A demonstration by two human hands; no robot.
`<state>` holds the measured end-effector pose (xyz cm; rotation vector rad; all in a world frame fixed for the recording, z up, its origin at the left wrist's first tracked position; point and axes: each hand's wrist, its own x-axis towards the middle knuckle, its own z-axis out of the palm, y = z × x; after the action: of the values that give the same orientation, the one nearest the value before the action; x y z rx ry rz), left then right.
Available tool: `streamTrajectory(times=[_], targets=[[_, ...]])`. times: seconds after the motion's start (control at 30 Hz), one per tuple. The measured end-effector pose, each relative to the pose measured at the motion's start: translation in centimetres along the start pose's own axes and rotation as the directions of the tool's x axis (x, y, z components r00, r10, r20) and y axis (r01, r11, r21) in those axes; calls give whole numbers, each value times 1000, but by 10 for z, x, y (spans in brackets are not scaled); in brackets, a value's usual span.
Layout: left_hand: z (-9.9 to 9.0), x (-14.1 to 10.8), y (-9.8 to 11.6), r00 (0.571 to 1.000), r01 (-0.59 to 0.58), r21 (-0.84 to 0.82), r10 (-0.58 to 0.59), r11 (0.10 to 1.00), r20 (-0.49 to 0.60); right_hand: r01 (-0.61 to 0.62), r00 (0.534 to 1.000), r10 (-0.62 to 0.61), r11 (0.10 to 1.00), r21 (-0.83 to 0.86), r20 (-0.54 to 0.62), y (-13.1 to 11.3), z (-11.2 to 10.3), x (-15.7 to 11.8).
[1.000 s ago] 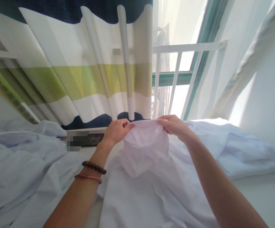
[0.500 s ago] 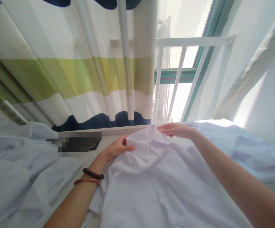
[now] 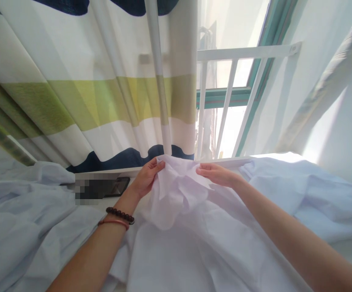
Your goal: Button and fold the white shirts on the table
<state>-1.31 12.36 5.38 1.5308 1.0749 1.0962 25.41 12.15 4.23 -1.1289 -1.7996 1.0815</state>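
Note:
A white cloth garment [image 3: 178,190] lies spread toward me, its far end lifted and gathered in folds between my hands. I cannot make out which kind of garment it is. My left hand [image 3: 147,178], with a beaded bracelet [image 3: 120,215] and a reddish bangle [image 3: 113,222] on its wrist, pinches the upper left edge between thumb and fingers. On the opposite side, my right hand [image 3: 215,173] is closed on the upper right edge, thumb over the cloth. The fabric hangs loosely between them.
More white cloth [image 3: 20,219] is heaped on the left, and another white piece [image 3: 309,190] lies at the right. A dark phone-like device [image 3: 118,187] rests left of my hand. Behind are a striped curtain [image 3: 103,101], a white railing [image 3: 248,52] and a window.
My left hand has risen slightly and grips the upper edge of the cloth. My right hand has moved a little left and closed on the cloth, lifting the edge between both hands.

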Motion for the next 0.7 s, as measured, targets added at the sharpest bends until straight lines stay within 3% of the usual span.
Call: streamTrajectory(times=[0.1, 0.23, 0.4, 0.5, 0.6, 0.63, 0.7], targets=[[-4, 18, 2, 990, -46, 154, 66, 987, -122, 20, 987, -24, 999, -24, -158, -2, -2, 11], [-5, 52, -1, 954, -99, 402, 202, 910, -222, -18, 912, -59, 983, -183, -406, -2, -4, 40], [3, 70, -13, 908, -109, 618, 331, 778, -256, -90, 873, -114, 918, -387, -475, 6, 0, 58], [9, 50, -12, 880, -143, 705, 415, 695, -230, -105, 866, -148, 880, -463, -478, 9, 6, 43], [18, 5, -5, 884, -223, 761, 456, 609, -106, -58, 888, -203, 842, -537, -414, 6, 18, 7], [22, -13, -3, 887, -263, 776, 461, 573, -39, -25, 902, -225, 824, -565, -369, 3, 23, -8], [29, -48, -3, 894, -350, 842, 416, 410, 169, 55, 928, -288, 734, -677, -237, 0, 36, -36]])
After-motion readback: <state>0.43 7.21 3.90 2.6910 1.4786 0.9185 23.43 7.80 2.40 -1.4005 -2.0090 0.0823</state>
